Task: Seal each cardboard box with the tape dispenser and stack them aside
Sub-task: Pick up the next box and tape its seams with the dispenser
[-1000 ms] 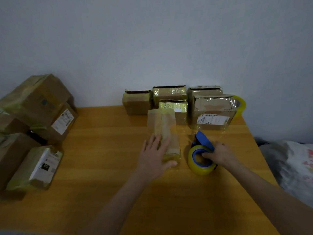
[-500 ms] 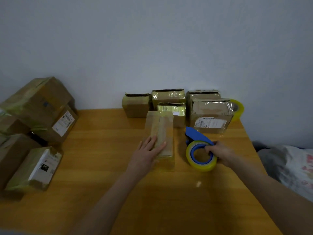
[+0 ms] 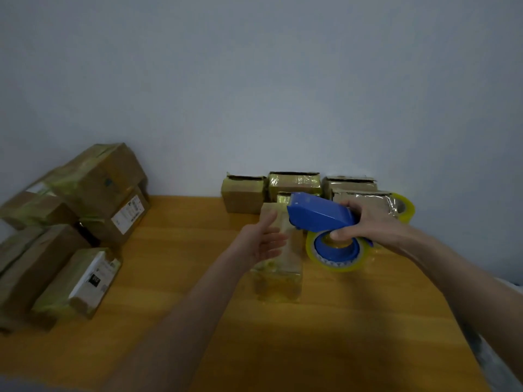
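Note:
A long narrow cardboard box wrapped in yellowish tape lies lengthwise in the middle of the wooden table. My left hand is raised over the box's left side with the palm turned right and fingers straight, holding nothing. My right hand grips the blue tape dispenser with its yellow tape roll, lifted above the table just right of the box's far end.
Several small boxes stand in a row against the wall behind, with a spare yellow tape roll at their right. A pile of taped boxes fills the left side. The table's right edge drops off near grey fabric.
My right hand has lifted the dispenser off the table and tilted it over the box's far end. My left hand has come off the box top and turned palm sideways.

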Available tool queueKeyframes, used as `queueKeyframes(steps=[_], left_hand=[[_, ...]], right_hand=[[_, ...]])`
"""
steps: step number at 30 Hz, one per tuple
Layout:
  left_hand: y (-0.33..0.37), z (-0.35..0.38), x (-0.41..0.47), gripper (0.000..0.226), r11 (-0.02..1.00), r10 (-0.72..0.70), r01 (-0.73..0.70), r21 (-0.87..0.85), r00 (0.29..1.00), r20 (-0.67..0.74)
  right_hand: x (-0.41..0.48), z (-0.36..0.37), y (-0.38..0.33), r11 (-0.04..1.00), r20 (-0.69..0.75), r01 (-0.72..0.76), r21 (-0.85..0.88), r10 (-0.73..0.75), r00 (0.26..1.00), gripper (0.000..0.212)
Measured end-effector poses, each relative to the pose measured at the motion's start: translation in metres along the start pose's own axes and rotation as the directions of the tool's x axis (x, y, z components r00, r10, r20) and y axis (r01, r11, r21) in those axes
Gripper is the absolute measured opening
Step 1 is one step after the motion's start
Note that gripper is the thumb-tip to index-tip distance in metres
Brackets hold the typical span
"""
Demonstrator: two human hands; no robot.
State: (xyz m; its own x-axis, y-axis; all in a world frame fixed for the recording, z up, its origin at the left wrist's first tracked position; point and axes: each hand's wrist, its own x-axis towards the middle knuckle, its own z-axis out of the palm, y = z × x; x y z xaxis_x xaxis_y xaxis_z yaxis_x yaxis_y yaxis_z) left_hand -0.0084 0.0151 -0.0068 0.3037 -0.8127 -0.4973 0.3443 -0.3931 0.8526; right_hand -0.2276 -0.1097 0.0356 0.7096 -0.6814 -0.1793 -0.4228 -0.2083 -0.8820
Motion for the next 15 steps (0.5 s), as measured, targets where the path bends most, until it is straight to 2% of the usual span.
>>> queueKeyframes(steps=[4,7,10,13,15], left_hand=[[-0.005,-0.012,-0.002,0.022,0.998,0.064,-0.064,-0.018,0.998,-0.027],[-0.008,-0.023,-0.004,0.016,0.992,0.109,-0.099,0.078,0.986,-0.130],[-0.014,-0.025,-0.007,0.031,0.981,0.095,-0.065,0.183,0.983,-0.159],[-0.021,-0.022,-0.008,0.058,0.995,-0.021,0.029,0.095,0.996,-0.081],[-0.024,-0.018,-0.007,0.067,0.994,-0.094,0.094,0.059,0.996,-0.003]], right_hand=[[0.000,0.009,-0.001,0.998,0.059,0.001,-0.059,0.003,0.998,0.056],[0.000,0.016,0.000,0.982,0.086,0.081,-0.168,-0.067,0.994,0.054],[0.001,0.021,0.005,0.978,0.077,0.099,-0.185,-0.086,0.993,0.053],[0.003,0.023,0.009,0.994,0.072,0.078,-0.072,-0.073,0.995,0.055],[0.004,0.023,0.009,0.997,0.080,0.068,-0.020,-0.066,0.995,0.055]])
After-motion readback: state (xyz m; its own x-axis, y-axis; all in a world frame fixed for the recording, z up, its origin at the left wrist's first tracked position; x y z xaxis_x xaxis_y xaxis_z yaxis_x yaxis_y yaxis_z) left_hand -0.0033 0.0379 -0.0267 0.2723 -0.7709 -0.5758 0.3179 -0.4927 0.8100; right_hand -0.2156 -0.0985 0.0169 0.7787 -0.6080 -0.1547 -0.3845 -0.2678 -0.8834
